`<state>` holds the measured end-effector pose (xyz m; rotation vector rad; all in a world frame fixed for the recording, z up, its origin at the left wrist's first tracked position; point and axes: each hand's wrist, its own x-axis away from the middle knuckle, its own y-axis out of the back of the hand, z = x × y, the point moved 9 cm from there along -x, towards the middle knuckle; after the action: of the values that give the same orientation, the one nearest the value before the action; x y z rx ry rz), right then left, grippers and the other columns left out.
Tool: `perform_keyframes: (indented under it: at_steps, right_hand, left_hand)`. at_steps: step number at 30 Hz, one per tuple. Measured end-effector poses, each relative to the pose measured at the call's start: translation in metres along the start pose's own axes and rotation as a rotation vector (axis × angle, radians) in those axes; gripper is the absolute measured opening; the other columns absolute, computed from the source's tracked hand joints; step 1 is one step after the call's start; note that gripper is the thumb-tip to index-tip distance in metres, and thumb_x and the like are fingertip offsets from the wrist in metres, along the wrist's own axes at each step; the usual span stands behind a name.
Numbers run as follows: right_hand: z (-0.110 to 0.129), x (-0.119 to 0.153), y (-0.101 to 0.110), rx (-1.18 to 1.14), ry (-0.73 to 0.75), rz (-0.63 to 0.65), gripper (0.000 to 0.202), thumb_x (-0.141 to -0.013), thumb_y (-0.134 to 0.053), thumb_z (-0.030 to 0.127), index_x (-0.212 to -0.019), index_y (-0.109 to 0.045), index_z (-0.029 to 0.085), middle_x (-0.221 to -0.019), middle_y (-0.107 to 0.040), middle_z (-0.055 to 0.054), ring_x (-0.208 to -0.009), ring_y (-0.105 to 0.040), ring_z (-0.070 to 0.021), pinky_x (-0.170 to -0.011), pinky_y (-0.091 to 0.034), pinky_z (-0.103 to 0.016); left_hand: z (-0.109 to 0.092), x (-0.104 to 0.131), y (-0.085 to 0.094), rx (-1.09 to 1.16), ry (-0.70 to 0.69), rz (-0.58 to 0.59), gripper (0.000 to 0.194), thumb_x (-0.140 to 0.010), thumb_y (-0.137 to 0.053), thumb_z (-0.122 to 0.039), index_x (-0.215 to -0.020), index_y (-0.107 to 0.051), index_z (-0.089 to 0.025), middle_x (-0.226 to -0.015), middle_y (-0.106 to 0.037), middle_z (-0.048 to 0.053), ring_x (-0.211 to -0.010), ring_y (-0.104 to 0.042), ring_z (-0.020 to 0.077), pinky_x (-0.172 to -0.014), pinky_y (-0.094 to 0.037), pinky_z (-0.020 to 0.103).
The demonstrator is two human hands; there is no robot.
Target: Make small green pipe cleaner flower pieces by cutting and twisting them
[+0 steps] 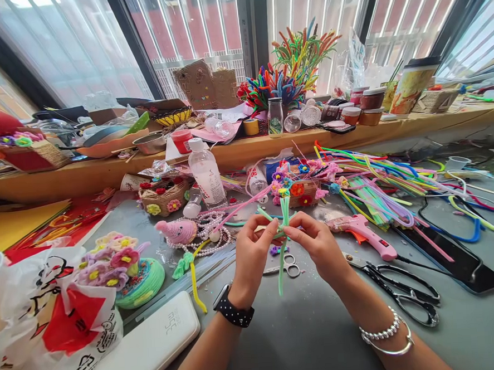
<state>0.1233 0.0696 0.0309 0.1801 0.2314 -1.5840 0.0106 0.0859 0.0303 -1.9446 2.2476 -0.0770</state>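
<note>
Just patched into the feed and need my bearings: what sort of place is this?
Most likely a home or small-studio craft bench by a window. Loose pipe cleaners cover the table, a pink glue gun and black scissors lie close by, and both hands hold a green pipe cleaner.

Pink glue gun (365, 231) is lying on the grey tabletop (306, 326), black scissors (399, 290) just beside it. Small scissors (288, 268) are resting near centre. White power bank (150, 341) is sitting at left by a plastic bag (50, 325). Clear bottle (207, 176) is standing upright behind a pearl string (199, 232).
</note>
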Motion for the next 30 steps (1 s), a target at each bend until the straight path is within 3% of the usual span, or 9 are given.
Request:
perform_keyframes:
  at_steps: [5,9,18,24,30]
  right_hand:
    - [0.000,-0.001,-0.003,0.051,-0.023,0.054,0.013,-0.071,-0.056,0.029,-0.063,-0.053,0.019,-0.064,-0.046,0.003,-0.060,-0.042,-0.0118,-0.056,-0.033,-0.023]
    - [-0.001,-0.002,-0.002,0.033,-0.071,0.082,0.015,-0.069,-0.057,0.029,-0.060,-0.051,0.019,-0.060,-0.044,0.004,-0.057,-0.040,-0.0109,-0.055,-0.031,-0.023]
    - [-0.009,0.002,-0.017,-0.277,-0.194,0.236,0.014,-0.068,-0.057,0.028,-0.059,-0.052,0.019,-0.058,-0.044,0.003,-0.058,-0.039,-0.0110,-0.058,-0.032,-0.023]
    - [-0.010,0.003,-0.018,-0.310,-0.226,0.237,0.015,-0.065,-0.059,0.030,-0.057,-0.052,0.019,-0.058,-0.044,0.004,-0.059,-0.039,-0.0113,-0.059,-0.031,-0.023]
    - [-0.007,0.001,-0.011,-0.318,-0.162,0.128,0.015,-0.066,-0.058,0.029,-0.057,-0.052,0.019,-0.058,-0.043,0.004,-0.059,-0.039,-0.0109,-0.060,-0.032,-0.024]
  left_hand:
    - [0.001,-0.002,-0.002,0.005,0.037,0.046,0.015,-0.068,-0.059,-0.027,-0.069,-0.049,-0.017,-0.062,-0.052,-0.004,-0.059,-0.051,0.0081,-0.059,-0.043,0.021]
    - [-0.005,-0.006,-0.001,-0.035,0.036,0.136,0.017,-0.065,-0.062,-0.025,-0.079,-0.056,-0.017,-0.076,-0.057,-0.001,-0.073,-0.053,0.0109,-0.068,-0.042,0.021]
    - [-0.010,-0.001,-0.012,0.033,0.077,0.378,0.013,-0.063,-0.065,-0.020,-0.072,-0.056,-0.017,-0.073,-0.059,-0.001,-0.069,-0.053,0.0106,-0.065,-0.042,0.023]
    - [-0.020,-0.001,-0.013,0.106,-0.042,0.330,0.014,-0.060,-0.067,-0.018,-0.062,-0.053,-0.016,-0.067,-0.055,-0.001,-0.066,-0.052,0.0107,-0.063,-0.044,0.024]
    - [-0.014,-0.003,-0.005,0.161,-0.074,0.163,0.016,-0.058,-0.068,-0.016,-0.056,-0.052,-0.015,-0.065,-0.058,-0.003,-0.063,-0.054,0.0094,-0.061,-0.043,0.022]
